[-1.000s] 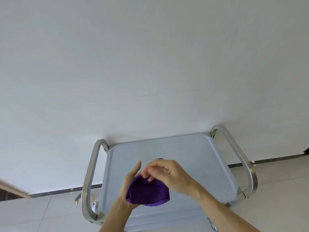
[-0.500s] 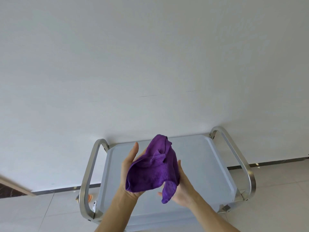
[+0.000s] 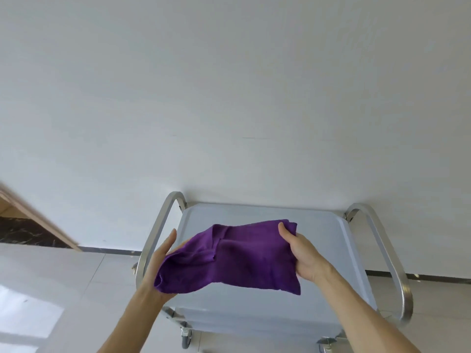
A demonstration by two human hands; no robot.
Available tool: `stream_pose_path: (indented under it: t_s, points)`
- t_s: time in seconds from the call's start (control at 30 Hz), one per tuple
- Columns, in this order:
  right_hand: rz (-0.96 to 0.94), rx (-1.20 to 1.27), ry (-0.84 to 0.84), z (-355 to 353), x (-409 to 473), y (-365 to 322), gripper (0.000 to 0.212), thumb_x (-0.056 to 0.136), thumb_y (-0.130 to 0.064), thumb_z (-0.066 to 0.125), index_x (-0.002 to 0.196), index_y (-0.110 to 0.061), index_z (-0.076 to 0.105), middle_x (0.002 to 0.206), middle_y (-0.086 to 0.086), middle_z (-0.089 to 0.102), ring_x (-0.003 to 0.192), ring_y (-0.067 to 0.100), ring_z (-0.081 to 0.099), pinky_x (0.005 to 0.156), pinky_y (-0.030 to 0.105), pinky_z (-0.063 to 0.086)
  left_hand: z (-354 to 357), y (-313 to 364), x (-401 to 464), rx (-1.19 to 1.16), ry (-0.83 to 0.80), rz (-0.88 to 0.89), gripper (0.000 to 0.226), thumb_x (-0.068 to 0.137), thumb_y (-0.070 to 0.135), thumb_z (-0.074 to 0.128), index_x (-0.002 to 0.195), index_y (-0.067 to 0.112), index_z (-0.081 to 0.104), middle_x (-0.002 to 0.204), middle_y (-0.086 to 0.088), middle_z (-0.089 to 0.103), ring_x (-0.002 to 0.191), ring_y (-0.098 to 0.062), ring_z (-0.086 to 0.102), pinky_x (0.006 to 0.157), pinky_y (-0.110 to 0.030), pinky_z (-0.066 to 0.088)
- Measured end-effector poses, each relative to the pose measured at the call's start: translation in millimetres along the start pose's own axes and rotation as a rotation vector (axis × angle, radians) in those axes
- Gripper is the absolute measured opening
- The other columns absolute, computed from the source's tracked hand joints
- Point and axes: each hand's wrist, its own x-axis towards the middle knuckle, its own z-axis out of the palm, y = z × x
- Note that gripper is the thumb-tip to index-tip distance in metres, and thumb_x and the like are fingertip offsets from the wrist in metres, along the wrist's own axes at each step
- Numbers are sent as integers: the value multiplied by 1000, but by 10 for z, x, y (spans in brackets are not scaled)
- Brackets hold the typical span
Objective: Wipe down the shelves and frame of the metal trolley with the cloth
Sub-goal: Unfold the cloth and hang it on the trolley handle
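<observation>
We hold the cloth [image 3: 229, 256] spread between both hands, in the air above the top shelf [image 3: 321, 250] of the trolley [image 3: 254, 319] — it does not seem to touch the metal yet. Our right hand [image 3: 303, 256] pinches its right edge, thumb on top and fingers curled under. Our left hand [image 3: 159, 258] lies under the left end, palm up with the thumb raised; the fabric drapes over it, so we cannot tell whether those fingers close on it or only carry it.

The cloth looks soft and light, a limp pile fabric that sags and folds wherever nothing bears it. It will not slip from a pinch, but it will bunch under a push, so we judge it best doubled into a flat pad and pressed down with a flat palm, edges tucked under. For the left rail [image 3: 155, 233] and right rail [image 3: 390, 261] of the frame we would rather wrap it round the tube and slide along.

The shelf is smooth and pale with a slightly raised rim; lower shelves show only as edges beneath it, and castors [image 3: 185, 340] stand on the tiled floor [image 3: 63, 276]. The trolley sits against a white wall [image 3: 229, 98] — a hard push could roll it, so a hand on a rail may steady it.
</observation>
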Motion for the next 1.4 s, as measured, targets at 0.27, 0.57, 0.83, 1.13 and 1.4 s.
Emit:
stream_pose_path:
  t_s: [0.27,0.57,0.83,1.13,1.4]
  points:
    - [-58,-267,-98,1169,274,-416,38,96,-42,62,105,-6,70,100,13,76,92,27,74,73,34,60,-436,-144,299,341,60,-145,51,84,44,71,123,11,69,120,-18,69,110,-33,68,83,-37,58]
    - [-16,-114,-175,2055,642,-571,37,89,-47,69,93,-12,79,103,11,74,93,25,72,78,34,58,-913,303,534,471,-194,-143,86,72,61,78,139,16,50,135,-16,61,119,-34,61,93,-40,51]
    - [-61,-168,61,2076,1026,-806,44,88,-48,70,102,-7,75,103,10,76,90,24,74,67,30,60,-1389,1074,766,380,-42,-75,45,80,35,79,116,9,71,116,-21,69,97,-30,66,84,-38,55]
    - [31,-469,69,2115,1546,-344,43,99,-44,55,111,-5,69,109,19,73,100,36,71,88,52,56,-1986,2319,970,987,197,32,23,97,27,54,93,15,72,76,3,61,68,-16,55,58,-28,43]
    - [91,-455,173,2464,1933,103,34,99,-39,56,106,-8,68,105,17,74,97,36,72,82,53,57,-2123,2581,1287,1311,347,-18,20,91,38,57,90,23,70,78,0,64,63,-18,58,52,-26,49]
